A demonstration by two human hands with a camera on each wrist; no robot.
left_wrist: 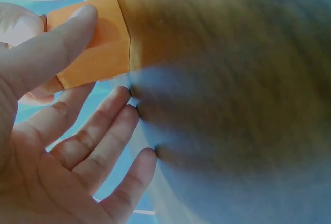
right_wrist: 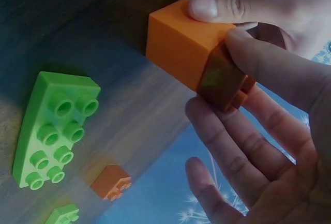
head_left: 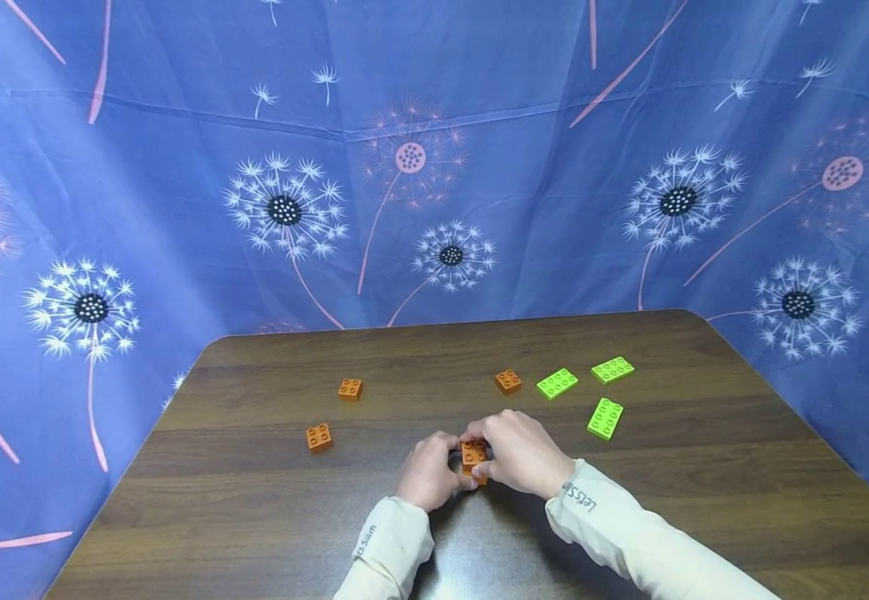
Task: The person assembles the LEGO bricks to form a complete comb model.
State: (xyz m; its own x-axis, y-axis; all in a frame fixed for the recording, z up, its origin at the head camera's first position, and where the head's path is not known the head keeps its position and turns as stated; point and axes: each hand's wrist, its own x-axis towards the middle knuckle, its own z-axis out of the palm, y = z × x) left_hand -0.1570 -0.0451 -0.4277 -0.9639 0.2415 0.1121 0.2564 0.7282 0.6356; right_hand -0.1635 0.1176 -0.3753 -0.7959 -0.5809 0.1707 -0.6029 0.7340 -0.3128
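Near the front middle of the table, two orange toy building bricks stand one on top of the other, with no gap visible between them. My left hand [head_left: 428, 473] pinches the lower orange brick [right_wrist: 176, 48] between thumb and fingers; its smooth side shows in the left wrist view. From the right, my right hand [head_left: 526, 452] grips the upper orange brick [head_left: 474, 454], a darker, studded 2-by-2 one. The remaining fingers of the left hand touch the tabletop, as the left wrist view shows. Fingers partly cover both bricks.
Two orange bricks [head_left: 350, 389] [head_left: 319, 437] lie on the left of the wooden table [head_left: 254, 517]. Another orange brick [head_left: 508, 382] sits beyond the hands. Three flat lime-green bricks [head_left: 557, 383] [head_left: 612, 369] [head_left: 605, 418] lie to the right. A blue dandelion-patterned cloth [head_left: 539, 183] hangs behind.
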